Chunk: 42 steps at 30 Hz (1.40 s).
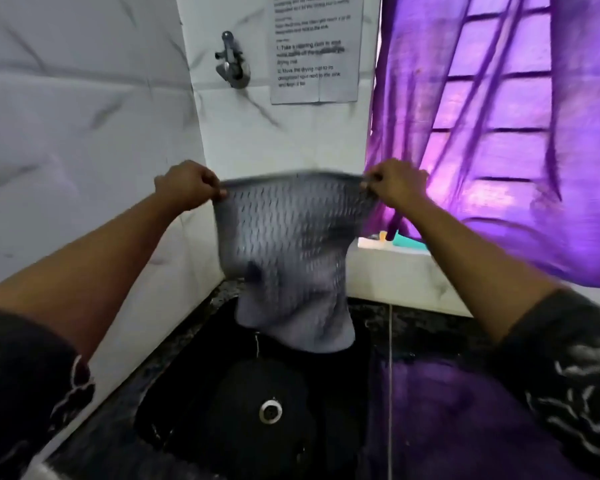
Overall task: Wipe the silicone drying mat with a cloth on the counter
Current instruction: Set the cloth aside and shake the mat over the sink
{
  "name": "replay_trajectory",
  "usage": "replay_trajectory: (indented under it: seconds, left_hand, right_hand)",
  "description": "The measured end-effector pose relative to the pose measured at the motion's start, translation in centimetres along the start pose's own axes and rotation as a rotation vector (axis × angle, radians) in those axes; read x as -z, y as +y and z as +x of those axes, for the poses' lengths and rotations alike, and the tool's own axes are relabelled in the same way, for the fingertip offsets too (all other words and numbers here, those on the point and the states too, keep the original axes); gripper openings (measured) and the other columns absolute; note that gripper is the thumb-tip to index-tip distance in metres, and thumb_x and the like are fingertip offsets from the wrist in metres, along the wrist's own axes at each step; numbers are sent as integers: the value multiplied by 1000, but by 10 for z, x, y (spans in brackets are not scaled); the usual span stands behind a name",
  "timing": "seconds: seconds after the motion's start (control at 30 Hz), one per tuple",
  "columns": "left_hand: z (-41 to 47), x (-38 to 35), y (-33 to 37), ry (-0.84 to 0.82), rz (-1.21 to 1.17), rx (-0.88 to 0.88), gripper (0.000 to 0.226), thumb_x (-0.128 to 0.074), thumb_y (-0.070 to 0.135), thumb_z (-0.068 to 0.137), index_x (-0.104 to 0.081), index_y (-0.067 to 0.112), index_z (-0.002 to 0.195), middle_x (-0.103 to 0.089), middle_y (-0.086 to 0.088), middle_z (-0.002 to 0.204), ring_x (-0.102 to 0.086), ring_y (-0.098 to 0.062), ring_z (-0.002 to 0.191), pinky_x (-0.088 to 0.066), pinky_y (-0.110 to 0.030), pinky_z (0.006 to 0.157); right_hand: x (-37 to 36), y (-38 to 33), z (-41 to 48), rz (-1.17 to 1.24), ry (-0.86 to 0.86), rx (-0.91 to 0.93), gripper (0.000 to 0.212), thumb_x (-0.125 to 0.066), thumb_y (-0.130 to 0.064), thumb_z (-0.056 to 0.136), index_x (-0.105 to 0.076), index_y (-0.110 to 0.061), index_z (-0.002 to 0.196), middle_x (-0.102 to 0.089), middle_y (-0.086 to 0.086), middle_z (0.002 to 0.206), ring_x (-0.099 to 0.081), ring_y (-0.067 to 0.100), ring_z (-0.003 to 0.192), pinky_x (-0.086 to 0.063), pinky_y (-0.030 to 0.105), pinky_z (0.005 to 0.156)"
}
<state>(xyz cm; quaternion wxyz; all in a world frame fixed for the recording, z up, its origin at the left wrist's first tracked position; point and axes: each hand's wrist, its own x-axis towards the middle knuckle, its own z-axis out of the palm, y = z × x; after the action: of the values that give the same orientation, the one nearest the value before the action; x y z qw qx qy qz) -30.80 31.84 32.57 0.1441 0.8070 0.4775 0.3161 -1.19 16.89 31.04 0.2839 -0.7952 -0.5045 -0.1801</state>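
Note:
A grey silicone drying mat (288,247) with a ribbed pattern hangs upright in the air over the black sink (194,403). My left hand (187,185) pinches its top left corner and my right hand (392,185) pinches its top right corner. The mat's top edge is stretched level between the two hands. Its lower part narrows and bends, and its bottom edge hangs just above the sink's back rim. No cloth is in view.
A wall tap (231,62) and a taped paper sheet (316,46) are on the tiled wall behind the mat. A purple curtain (499,133) hangs at the right over a ledge with small items (395,240). Dark granite counter (447,393) lies right of the sink, whose drain (270,411) shows below.

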Motion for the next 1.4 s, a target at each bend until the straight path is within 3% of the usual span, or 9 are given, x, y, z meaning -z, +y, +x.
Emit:
replay_trajectory:
  seconds: [0.1,0.3,0.47,0.63,0.87,1.0,1.1,1.2,1.4]
  left_hand:
    - [-6,-9,-14,59,59,17,13,-75,39,75,-69,28,77,-68,-3,90,-61,-29,98,-45,-42,94]
    - [-19,-31,-16,110,215,46,20,-67,40,82,-73,26,96,-70,-6,104,-58,-31,106,-31,-42,99]
    - [-25,-35,7,154,197,-15,23,-65,39,84,-72,23,98,-69,-7,107,-57,-32,107,-30,-43,97]
    - [-48,-33,48,194,54,-114,24,-65,42,84,-71,22,97,-69,-6,105,-56,-33,107,-33,-43,95]
    - [-120,-44,118,99,-159,-303,12,-72,38,78,-67,27,76,-67,-2,79,-64,-29,92,-46,-48,93]
    - [-155,-41,156,30,-310,-301,11,-74,31,78,-70,21,80,-69,-8,81,-62,-20,81,-47,-36,80]
    - [-173,-45,184,-48,-423,-321,11,-74,23,79,-71,13,84,-68,-10,80,-59,-14,74,-43,-30,76]
    - [-177,-68,200,-187,-447,-291,10,-74,21,78,-70,11,79,-64,-9,72,-52,-4,57,-39,-25,63]
    - [-153,-176,192,-496,-331,-161,11,-78,20,74,-70,12,74,-57,6,48,-46,-14,55,-35,-23,54]
  right_hand:
    - [-14,0,-6,-54,-10,12,20,-61,-31,85,-70,-24,101,-69,7,106,-57,30,104,-32,42,93]
    - [-24,0,-19,-98,-66,-28,18,-61,-29,86,-70,-23,100,-69,7,104,-57,31,105,-31,45,96]
    - [-4,20,-28,-83,-76,-106,21,-61,-30,87,-68,-24,105,-66,5,114,-54,29,110,-29,45,99]
    - [57,58,-53,-51,-15,-89,26,-66,-37,82,-70,-24,104,-68,8,111,-56,33,108,-40,39,86]
    - [155,126,-134,-1,-10,-106,24,-71,-31,79,-73,-18,99,-72,11,99,-62,29,97,-47,36,79]
    - [211,144,-174,153,10,-119,17,-72,-22,79,-72,-12,93,-67,11,82,-57,17,77,-38,23,62]
    - [241,162,-193,247,21,-137,9,-71,-18,79,-70,-15,87,-64,8,77,-54,12,70,-40,21,63]
    - [242,190,-198,256,-36,-195,7,-72,-16,79,-69,-15,85,-64,9,78,-55,15,73,-41,27,70]
    - [163,269,-202,174,-252,-391,10,-73,-15,78,-70,-11,86,-63,10,78,-55,19,77,-38,27,68]
